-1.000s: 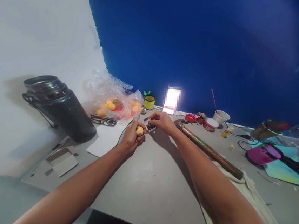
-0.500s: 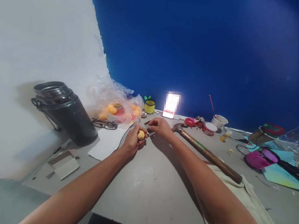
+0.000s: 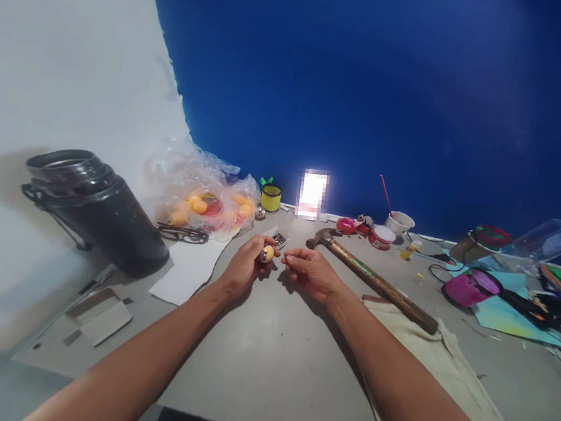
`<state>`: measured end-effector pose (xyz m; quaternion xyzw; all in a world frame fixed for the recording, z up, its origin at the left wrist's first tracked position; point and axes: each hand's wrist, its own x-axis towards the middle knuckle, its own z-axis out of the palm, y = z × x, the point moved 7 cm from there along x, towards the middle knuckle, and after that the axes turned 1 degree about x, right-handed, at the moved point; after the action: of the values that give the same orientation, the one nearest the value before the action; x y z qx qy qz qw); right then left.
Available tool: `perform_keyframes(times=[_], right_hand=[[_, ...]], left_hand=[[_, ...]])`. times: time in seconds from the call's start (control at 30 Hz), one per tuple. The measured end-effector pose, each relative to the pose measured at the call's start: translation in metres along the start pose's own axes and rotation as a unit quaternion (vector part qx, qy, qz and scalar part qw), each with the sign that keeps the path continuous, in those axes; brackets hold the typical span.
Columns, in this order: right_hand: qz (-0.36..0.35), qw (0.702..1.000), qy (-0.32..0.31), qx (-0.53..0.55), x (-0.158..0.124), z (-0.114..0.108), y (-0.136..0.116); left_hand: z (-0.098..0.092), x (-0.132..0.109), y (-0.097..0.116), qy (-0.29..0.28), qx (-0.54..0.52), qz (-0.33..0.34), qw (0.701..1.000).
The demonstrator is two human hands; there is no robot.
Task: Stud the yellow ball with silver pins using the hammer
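Note:
Over the middle of the grey table, my left hand is wrapped round a small yellow ball with dark and shiny patches on its side. Just right of it, my right hand has its fingertips pinched together; whatever is between them is too small to make out. The hands are a short gap apart. Behind them lies a small open box of tiny dark bits, close to the left fingertips.
A dark flask and a plastic bag of orange balls stand left. A hammer and a pale cloth lie right. Along the blue wall are a lit screen, a white cup and a pink pouch.
My right hand has drawn back from the small box toward me, and its fingers now face the ball. The ball has turned in my left hand. The view has shifted slightly right.

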<state>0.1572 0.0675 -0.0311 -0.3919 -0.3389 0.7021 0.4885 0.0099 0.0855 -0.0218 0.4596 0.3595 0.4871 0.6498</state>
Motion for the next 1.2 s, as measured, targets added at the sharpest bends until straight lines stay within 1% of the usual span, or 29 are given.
perform_keyframes(times=[0.13,0.23,0.33,0.4,0.5,0.63,0.7,0.77,0.93,1.03,1.13,1.2], right_hand=[[-0.006,1.000,-0.018,0.022,-0.004,0.001,-0.003],[-0.001,0.999,-0.028,0.022,-0.006,0.003,-0.005],[0.002,0.999,-0.030,0.015,-0.006,0.002,-0.004],[0.001,1.000,-0.025,0.006,-0.006,0.000,-0.004],[-0.006,1.000,-0.012,-0.008,-0.005,-0.005,-0.004],[-0.013,0.999,-0.017,-0.025,-0.005,-0.004,-0.005],[-0.015,0.999,-0.023,-0.039,-0.006,-0.002,-0.005],[-0.020,0.998,-0.025,-0.058,-0.007,-0.001,-0.006],[-0.048,0.994,-0.025,-0.096,-0.009,0.003,-0.007],[-0.068,0.990,-0.031,-0.121,-0.011,0.008,-0.007],[-0.071,0.984,-0.033,-0.158,-0.014,0.011,-0.004],[-0.066,0.980,-0.032,-0.183,-0.015,0.013,-0.002]], left_hand=[[0.010,-0.006,0.001,-0.051,0.019,-0.013,0.998],[0.015,-0.011,0.002,-0.072,0.098,-0.023,0.992],[0.017,-0.014,0.008,-0.082,0.191,0.004,0.978],[0.019,-0.016,0.011,-0.091,0.219,0.020,0.971],[0.023,-0.019,0.012,-0.098,0.203,0.011,0.974],[0.025,-0.020,0.008,-0.100,0.171,-0.033,0.980],[0.024,-0.019,0.006,-0.093,0.162,-0.046,0.981],[0.021,-0.017,0.007,-0.076,0.167,-0.041,0.982],[0.015,-0.014,0.014,-0.032,0.244,0.014,0.969],[0.013,-0.014,0.014,-0.010,0.270,0.030,0.962],[0.011,-0.014,0.014,0.013,0.286,0.048,0.957],[0.010,-0.013,0.014,0.018,0.296,0.059,0.953]])
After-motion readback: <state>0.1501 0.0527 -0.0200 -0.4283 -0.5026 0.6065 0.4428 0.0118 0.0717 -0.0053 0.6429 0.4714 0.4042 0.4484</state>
